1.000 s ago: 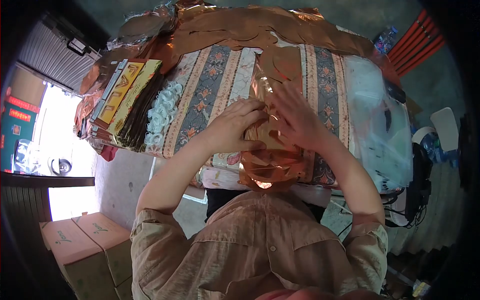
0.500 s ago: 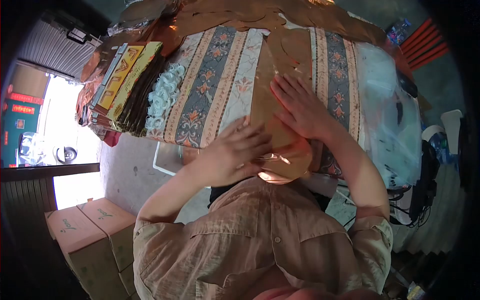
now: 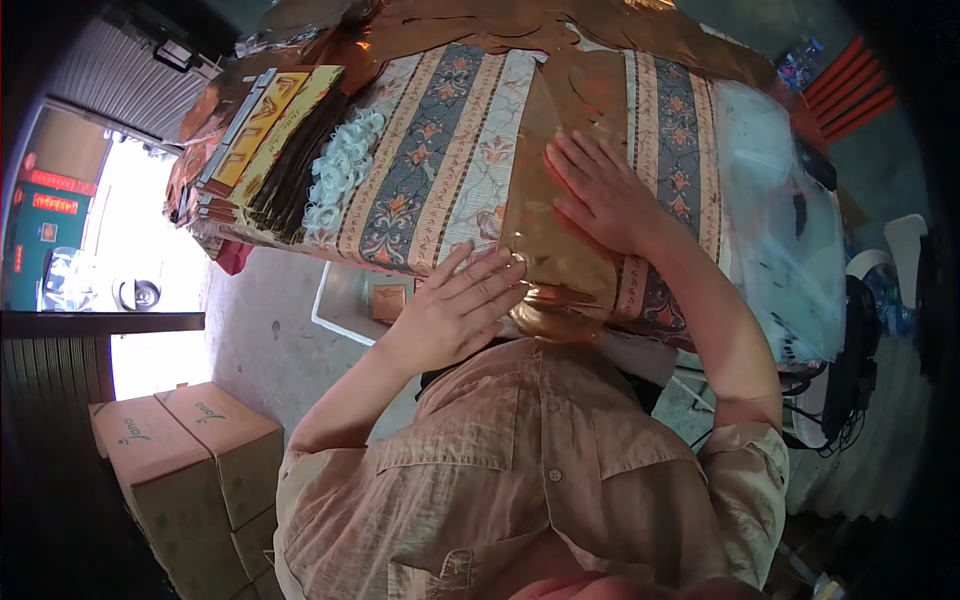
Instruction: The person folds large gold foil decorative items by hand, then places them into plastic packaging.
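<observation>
A long, shiny gold-brown plastic sheet (image 3: 567,245) lies across the patterned tablecloth (image 3: 410,150), its near end hanging over the table's front edge. On its right part rests my right hand (image 3: 605,200), palm down with the fingers stretched out. My left hand (image 3: 465,303) is at the sheet's left edge near the table front, fingers spread, holding nothing. More brown sheets (image 3: 470,30) lie along the far side of the table.
Left on the table are a stack of printed packets (image 3: 270,130) and a pile of white rings (image 3: 343,165). Clear plastic bags (image 3: 780,220) lie at the right. Cardboard boxes (image 3: 190,440) stand on the floor at lower left, and a white-rimmed bin (image 3: 335,310) is under the table edge.
My left hand has shifted slightly down and left, toward the sheet's edge. My right hand has moved a little right. The sheet's near end hangs differently, and the view has shifted slightly.
</observation>
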{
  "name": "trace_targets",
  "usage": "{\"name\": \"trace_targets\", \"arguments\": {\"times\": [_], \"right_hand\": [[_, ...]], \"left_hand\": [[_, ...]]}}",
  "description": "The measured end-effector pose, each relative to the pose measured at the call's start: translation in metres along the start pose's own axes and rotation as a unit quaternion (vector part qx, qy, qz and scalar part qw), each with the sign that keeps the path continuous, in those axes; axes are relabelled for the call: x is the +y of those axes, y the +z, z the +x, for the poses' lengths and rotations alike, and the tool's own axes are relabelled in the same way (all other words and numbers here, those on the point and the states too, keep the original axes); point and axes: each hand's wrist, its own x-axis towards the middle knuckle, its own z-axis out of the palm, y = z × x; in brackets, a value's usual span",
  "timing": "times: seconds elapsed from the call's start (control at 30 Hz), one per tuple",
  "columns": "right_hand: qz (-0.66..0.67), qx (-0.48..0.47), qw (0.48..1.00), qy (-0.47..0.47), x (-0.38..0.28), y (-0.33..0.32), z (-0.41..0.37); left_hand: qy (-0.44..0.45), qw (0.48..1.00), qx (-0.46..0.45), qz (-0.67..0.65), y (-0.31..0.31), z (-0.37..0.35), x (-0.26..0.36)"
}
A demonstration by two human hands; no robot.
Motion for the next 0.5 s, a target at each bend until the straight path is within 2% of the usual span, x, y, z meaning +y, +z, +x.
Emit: {"name": "trace_targets", "arguments": {"times": [0.13, 0.33, 0.5], "right_hand": [[0.012, -0.016, 1.000, 0.008, -0.002, -0.005, 0.001], [0.022, -0.025, 0.999, 0.001, -0.005, -0.006, -0.001], [0.035, -0.022, 0.999, -0.012, -0.020, -0.012, -0.014]], "left_hand": [[0.003, 0.999, 0.018, 0.048, -0.002, -0.011, 0.005], [-0.052, 0.987, 0.125, 0.082, 0.005, -0.019, -0.011], [-0.028, 0.983, 0.179, 0.035, 0.012, 0.002, -0.008]]}}
